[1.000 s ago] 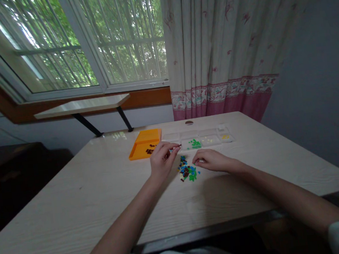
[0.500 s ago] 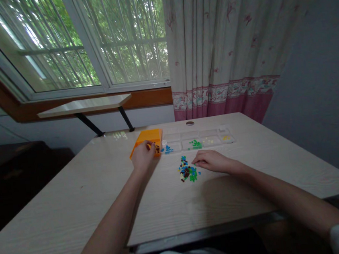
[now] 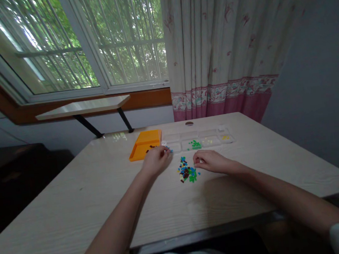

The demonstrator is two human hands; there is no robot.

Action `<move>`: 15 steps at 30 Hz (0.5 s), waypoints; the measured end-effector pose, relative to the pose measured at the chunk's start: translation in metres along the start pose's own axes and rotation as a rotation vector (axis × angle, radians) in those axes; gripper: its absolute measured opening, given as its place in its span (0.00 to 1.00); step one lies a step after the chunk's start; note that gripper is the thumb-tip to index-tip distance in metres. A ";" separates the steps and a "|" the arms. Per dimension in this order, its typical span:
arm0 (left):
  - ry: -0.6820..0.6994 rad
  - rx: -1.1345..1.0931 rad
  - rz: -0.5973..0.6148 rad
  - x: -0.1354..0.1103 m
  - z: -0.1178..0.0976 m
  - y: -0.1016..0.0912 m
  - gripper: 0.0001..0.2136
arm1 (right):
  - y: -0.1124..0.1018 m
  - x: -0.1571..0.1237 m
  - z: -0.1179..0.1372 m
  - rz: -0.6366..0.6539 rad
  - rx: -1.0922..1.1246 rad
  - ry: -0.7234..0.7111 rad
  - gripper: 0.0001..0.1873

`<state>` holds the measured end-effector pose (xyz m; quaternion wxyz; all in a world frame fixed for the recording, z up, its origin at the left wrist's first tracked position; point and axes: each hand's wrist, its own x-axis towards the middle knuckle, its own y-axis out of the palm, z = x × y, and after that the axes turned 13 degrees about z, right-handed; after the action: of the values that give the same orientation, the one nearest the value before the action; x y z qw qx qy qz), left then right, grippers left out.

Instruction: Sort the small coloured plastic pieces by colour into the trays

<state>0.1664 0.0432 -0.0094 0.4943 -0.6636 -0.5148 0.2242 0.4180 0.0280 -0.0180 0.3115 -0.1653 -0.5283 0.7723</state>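
Note:
A mixed pile of tiny blue, green, brown and pale yellow plastic pieces (image 3: 187, 172) lies on the table. Just right of it, my right hand (image 3: 210, 161) is closed in a pinch; whatever it may hold is too small to make out. My left hand (image 3: 156, 161) has its fingers curled together at the left end of a clear compartment tray (image 3: 177, 147), partly covering the blue pieces (image 3: 171, 150) there. Nothing nameable shows in its fingertips. Green pieces (image 3: 194, 144) occupy another compartment. Brown pieces (image 3: 151, 147) sit in the open orange case (image 3: 137, 153), partly behind my left hand.
Pale yellow pieces (image 3: 209, 142) and deeper yellow pieces (image 3: 225, 137) lie in the tray's right compartments. A small raised shelf (image 3: 84, 107) stands at the back left. Behind the wooden table (image 3: 98, 195) are a window and a floral curtain (image 3: 210, 50).
My left hand has moved right, from over the orange case to the blue pieces' compartment, uncovering more of the case. My right hand has shifted only slightly beside the pile.

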 end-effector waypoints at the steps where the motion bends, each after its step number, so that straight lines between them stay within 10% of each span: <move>1: 0.054 -0.051 0.056 -0.001 -0.009 0.004 0.12 | -0.001 0.000 0.001 -0.022 0.008 -0.009 0.05; 7: 0.176 -0.470 0.256 -0.007 -0.049 0.025 0.12 | -0.004 -0.001 0.006 -0.198 0.035 -0.084 0.08; 15: 0.130 -0.747 0.358 -0.007 -0.051 0.033 0.15 | -0.001 -0.002 0.007 -0.267 0.065 -0.162 0.09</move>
<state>0.2206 0.0156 -0.0194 0.2042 -0.8890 -0.4050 0.0621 0.4157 0.0221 -0.0144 0.3730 -0.0203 -0.5436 0.7516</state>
